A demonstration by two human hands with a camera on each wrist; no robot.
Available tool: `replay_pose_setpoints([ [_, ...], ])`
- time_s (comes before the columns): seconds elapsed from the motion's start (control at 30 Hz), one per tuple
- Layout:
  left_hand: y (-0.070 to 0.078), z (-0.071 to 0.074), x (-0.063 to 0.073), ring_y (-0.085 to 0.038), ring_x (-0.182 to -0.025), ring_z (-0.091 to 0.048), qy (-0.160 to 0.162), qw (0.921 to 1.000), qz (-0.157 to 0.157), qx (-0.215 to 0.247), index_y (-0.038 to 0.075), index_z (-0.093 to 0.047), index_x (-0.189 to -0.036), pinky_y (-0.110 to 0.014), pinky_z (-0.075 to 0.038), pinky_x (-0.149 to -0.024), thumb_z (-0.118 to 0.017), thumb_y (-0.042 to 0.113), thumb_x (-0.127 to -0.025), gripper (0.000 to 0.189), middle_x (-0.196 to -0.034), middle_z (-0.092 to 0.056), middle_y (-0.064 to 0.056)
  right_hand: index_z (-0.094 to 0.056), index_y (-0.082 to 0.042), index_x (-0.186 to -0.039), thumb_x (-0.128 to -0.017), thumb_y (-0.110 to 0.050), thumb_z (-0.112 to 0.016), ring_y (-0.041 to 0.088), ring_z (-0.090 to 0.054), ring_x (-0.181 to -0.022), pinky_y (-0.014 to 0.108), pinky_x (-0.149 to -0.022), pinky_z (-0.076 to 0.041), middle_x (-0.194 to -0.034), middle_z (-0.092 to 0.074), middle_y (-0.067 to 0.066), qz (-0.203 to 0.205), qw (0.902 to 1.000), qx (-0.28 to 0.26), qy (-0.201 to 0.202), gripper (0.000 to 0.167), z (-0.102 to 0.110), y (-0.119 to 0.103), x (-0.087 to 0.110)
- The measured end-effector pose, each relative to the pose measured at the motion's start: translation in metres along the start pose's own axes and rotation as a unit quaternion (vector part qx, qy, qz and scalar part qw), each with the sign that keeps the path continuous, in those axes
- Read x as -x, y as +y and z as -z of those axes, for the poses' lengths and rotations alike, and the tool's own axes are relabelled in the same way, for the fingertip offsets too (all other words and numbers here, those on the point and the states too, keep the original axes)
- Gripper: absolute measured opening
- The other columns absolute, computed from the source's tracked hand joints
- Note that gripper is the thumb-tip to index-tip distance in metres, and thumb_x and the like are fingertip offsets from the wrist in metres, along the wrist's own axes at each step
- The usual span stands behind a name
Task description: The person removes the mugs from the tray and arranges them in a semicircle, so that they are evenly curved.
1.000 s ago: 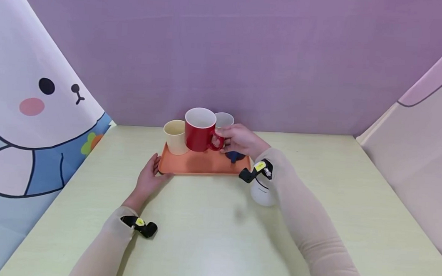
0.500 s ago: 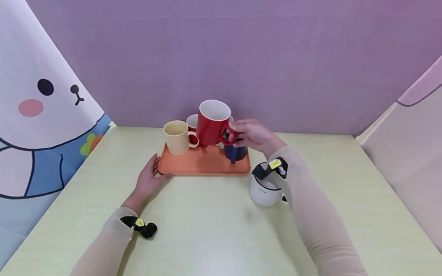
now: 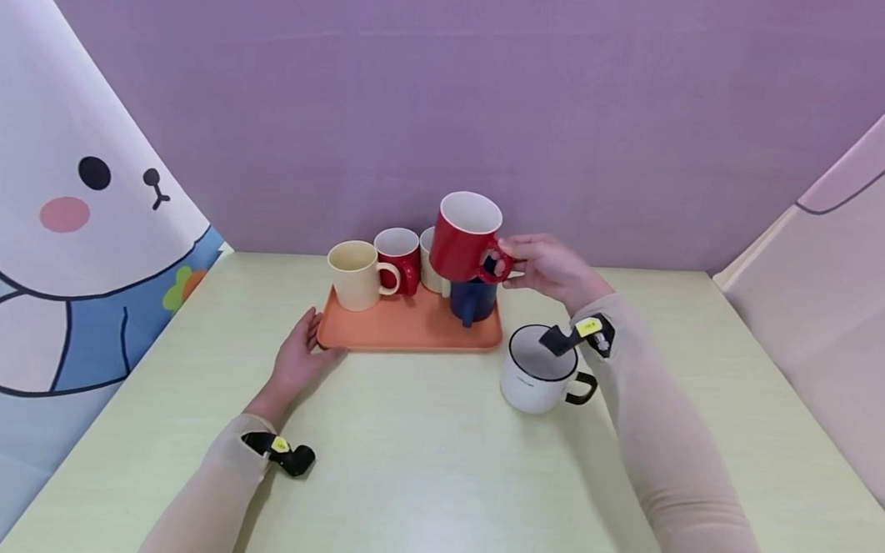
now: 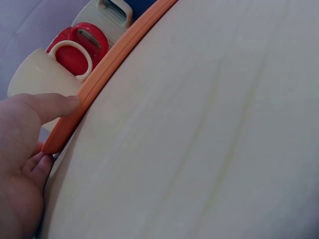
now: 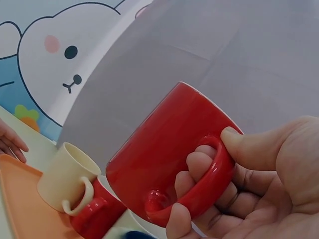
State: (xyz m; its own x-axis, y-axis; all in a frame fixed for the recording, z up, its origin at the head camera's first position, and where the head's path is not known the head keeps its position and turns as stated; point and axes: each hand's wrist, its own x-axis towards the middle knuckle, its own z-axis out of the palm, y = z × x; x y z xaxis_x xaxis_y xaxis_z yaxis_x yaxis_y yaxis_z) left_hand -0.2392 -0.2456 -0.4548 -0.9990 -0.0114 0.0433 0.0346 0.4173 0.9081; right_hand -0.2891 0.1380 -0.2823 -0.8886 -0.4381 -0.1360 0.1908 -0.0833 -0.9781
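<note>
My right hand [image 3: 551, 270] grips the handle of a red mug [image 3: 465, 240], held upright in the air above the right side of an orange tray [image 3: 402, 329]. In the right wrist view several fingers go through the handle and the thumb presses on its top. At the tray's front left corner my left hand [image 3: 301, 359] holds the rim, thumb on the front edge and fingers round the side. On the tray stand a cream mug [image 3: 355, 280], a second red mug [image 3: 401, 262], a pale mug [image 3: 433, 268] partly hidden by the lifted one, and a dark blue mug [image 3: 474, 299].
A white mug [image 3: 534, 390] with a black rim and handle stands on the pale table [image 3: 417, 467], right of the tray and beneath my right forearm. A purple backdrop [image 3: 437, 101] rises behind the table, and printed panels flank both sides.
My right hand has carried the red mug right and slightly upward, from over the tray's middle to over the blue mug. The second red mug has come into view. My left hand stays put.
</note>
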Motion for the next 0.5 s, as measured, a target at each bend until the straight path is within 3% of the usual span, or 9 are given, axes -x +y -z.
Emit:
replay_pose_setpoints([
  [0.33,-0.001,0.000,0.001,-0.036,-0.146,-0.027,0.002,1.0000,0.003,0.008,-0.002,-0.006,-0.158,-0.043,-0.027,-0.120,-0.071,0.008,-0.091,0.094,-0.160,-0.023,-0.024,-0.071,-0.010,-0.082,-0.106,-0.004,-0.039,0.015,-0.060,-0.072,0.030,-0.070,-0.054,-0.077,-0.065,0.003,0.024,0.9993,-0.024,-0.017,0.041,0.031,0.001,0.017],
  [0.5,-0.001,0.001,0.000,-0.036,-0.146,-0.027,0.004,1.0000,0.004,0.005,-0.002,-0.006,-0.158,-0.044,-0.027,-0.120,-0.071,0.008,-0.091,0.094,-0.160,-0.023,-0.024,-0.071,-0.009,-0.082,-0.106,-0.005,-0.039,0.015,-0.060,-0.072,0.030,-0.070,-0.054,-0.077,-0.064,0.004,0.025,0.9994,-0.023,-0.006,0.040,0.044,0.000,0.026],
])
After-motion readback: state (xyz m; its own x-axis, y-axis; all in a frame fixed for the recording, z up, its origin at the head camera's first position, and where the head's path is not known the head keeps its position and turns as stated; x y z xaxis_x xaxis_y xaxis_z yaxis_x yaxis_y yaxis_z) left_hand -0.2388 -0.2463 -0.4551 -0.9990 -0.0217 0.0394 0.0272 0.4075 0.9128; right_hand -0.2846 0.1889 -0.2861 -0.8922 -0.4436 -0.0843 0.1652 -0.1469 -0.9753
